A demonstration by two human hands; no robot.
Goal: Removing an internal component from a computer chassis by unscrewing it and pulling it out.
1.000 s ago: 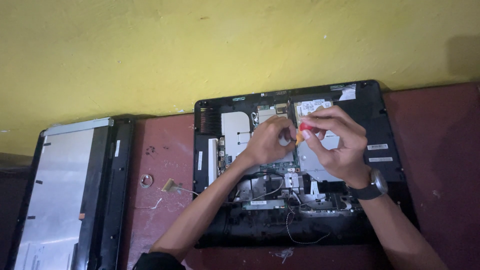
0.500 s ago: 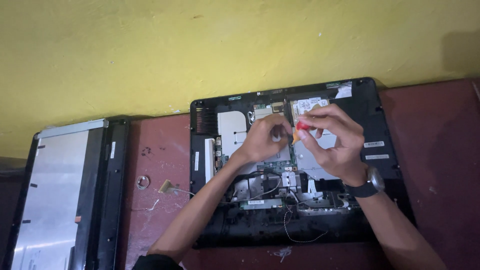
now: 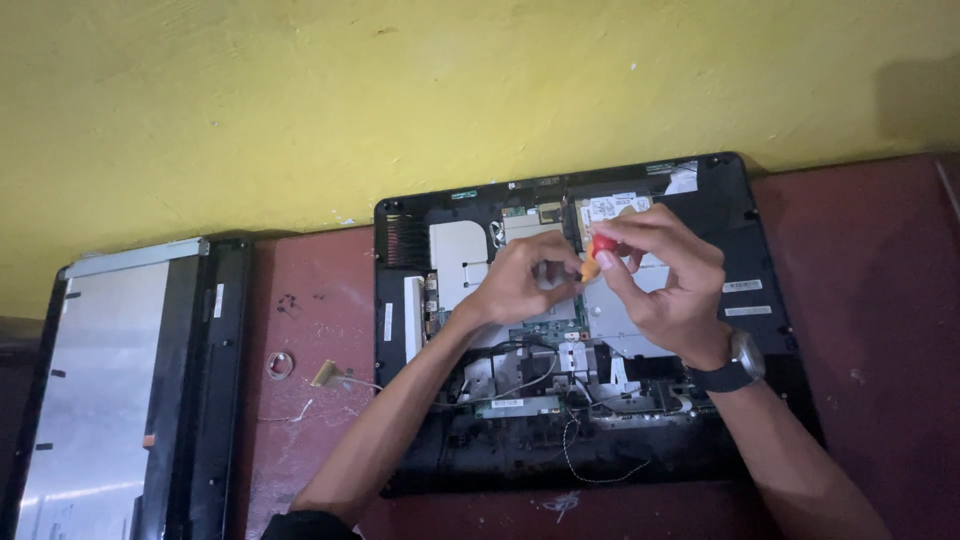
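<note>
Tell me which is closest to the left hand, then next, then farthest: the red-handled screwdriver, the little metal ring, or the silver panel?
1. Red-handled screwdriver: right beside the left hand.
2. Little metal ring: on the table, leftward.
3. Silver panel: far left edge.

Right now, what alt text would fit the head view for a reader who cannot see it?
Two bare hands work over an opened black computer chassis lying flat on a dark red table: the right hand pinches a small red-and-orange screwdriver handle, the left hand steadying beside it. A detached silver-backed screen panel lies to the left, below a yellow wall.
</note>
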